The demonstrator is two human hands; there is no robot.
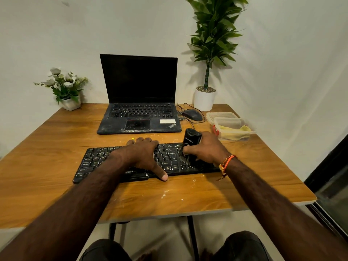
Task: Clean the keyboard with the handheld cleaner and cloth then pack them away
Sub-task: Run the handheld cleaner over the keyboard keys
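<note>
Black keyboard (pixel 98 161) is steadied flat by left hand (pixel 143 153); handheld cleaner (pixel 191 146) is gripped by right hand (pixel 205 149), nozzle on dusty keys.

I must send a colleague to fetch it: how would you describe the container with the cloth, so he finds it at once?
On the brown wooden table, look right of the open black laptop, just before the white plant pot. The clear plastic tub there holds a yellow cloth; nothing else nearby is transparent.
</note>
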